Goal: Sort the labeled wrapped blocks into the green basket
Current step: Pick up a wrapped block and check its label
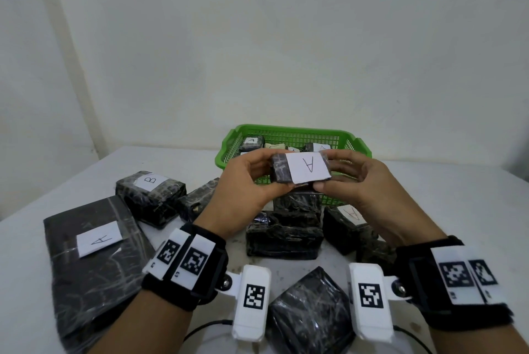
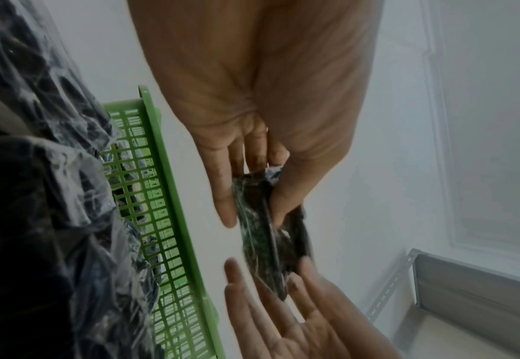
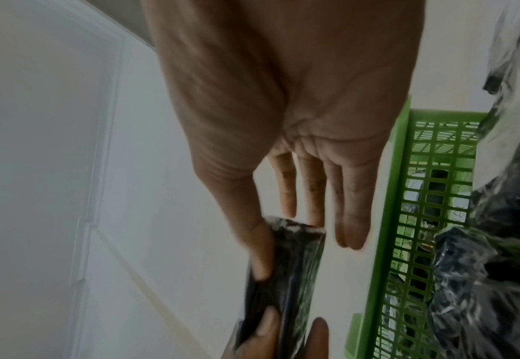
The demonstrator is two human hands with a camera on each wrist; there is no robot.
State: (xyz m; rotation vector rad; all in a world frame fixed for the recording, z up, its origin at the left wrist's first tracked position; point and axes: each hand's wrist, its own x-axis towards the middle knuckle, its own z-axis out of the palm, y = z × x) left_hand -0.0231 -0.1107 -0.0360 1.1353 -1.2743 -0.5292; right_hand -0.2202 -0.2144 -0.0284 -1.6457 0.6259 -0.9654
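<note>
Block A [image 1: 300, 168] is pinched at its ends by left hand [image 1: 246, 181] and right hand [image 1: 357, 184], just before the green basket [image 1: 355, 143]; carry it level over the near rim, then lower it inside.

Your way down to the table [image 1: 43, 239] is crowded: wrapped blocks [image 1: 283, 234] lie packed just before the green basket [image 1: 289, 131]. Its near wall stands in your path; above its rim, you have open room, though blocks already line the floor.
</note>
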